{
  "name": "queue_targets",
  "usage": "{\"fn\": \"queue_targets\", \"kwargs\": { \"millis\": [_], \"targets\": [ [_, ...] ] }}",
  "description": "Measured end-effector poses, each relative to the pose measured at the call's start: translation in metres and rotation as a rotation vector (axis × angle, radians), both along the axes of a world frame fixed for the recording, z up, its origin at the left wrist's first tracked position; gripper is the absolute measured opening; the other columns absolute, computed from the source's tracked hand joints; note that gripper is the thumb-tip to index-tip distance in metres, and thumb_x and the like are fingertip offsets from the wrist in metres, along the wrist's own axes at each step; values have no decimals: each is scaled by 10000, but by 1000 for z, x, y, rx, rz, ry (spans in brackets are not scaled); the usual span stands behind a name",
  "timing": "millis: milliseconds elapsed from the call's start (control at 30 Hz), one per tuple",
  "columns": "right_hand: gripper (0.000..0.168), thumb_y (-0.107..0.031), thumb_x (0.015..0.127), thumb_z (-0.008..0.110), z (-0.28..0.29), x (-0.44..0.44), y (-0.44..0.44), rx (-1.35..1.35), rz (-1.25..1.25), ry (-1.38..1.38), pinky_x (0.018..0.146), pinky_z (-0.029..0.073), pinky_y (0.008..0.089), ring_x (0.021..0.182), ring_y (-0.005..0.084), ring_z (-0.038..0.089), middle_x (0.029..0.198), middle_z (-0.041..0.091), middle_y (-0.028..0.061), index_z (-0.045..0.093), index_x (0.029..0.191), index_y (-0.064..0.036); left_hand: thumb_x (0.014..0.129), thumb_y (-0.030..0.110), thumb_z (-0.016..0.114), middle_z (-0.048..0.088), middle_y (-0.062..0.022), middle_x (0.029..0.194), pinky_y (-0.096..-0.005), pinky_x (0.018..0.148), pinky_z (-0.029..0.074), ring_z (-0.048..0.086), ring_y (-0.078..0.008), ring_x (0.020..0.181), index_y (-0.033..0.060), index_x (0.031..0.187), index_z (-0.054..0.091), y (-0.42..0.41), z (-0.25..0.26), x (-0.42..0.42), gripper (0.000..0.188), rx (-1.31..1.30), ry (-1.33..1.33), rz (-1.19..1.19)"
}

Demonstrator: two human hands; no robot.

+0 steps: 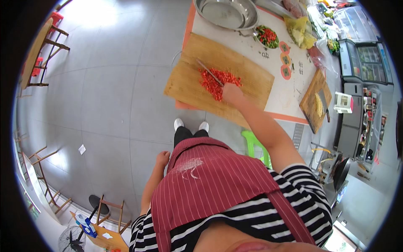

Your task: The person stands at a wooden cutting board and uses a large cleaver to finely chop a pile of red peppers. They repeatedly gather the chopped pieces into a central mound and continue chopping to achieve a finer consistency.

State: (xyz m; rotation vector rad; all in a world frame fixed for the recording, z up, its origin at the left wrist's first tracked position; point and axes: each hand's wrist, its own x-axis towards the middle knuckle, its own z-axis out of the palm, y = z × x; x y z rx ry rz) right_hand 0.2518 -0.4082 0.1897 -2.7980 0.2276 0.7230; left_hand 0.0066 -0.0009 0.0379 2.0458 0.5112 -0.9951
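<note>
My right hand [232,92] is closed around the handle of a kitchen knife [207,71]. Its blade, seen nearly edge-on, stands in a spread of finely chopped red peppers [214,91]. Under them lies a large wooden cutting board [185,78], set askew at the table's corner and jutting past its edge. My left hand [163,157] hangs beside the red striped apron [201,195], away from the board. Its fingers are curled in, and nothing shows in them.
Beyond the board stand a steel basin [225,14] and a bowl of chopped green and red vegetables [267,37]. At right, a smaller board [310,108] holds a cleaver [323,102] and pale chopped pieces [318,105]. A green plastic stool [250,141] stands beneath my right arm.
</note>
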Motion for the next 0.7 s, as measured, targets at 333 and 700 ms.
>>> {"fn": "queue_targets", "kwargs": {
  "millis": [333,700],
  "targets": [
    [193,-103,755,511,39,35,12,-88,312,192,697,510,434,823,344,634,848,637,223,659,815,6,827,273,581,670,-120,787,-330,611,495,624,-185,635,-9,994,646,6,-22,-6,333,-55,-23,159],
    [274,-231,838,517,38,-19,-22,172,-336,-211,687,476,467,793,408,598,816,614,255,621,842,23,822,270,578,672,-124,811,-321,652,497,634,-184,699,-8,998,643,13,-24,-1,336,-63,-26,107]
  ]
}}
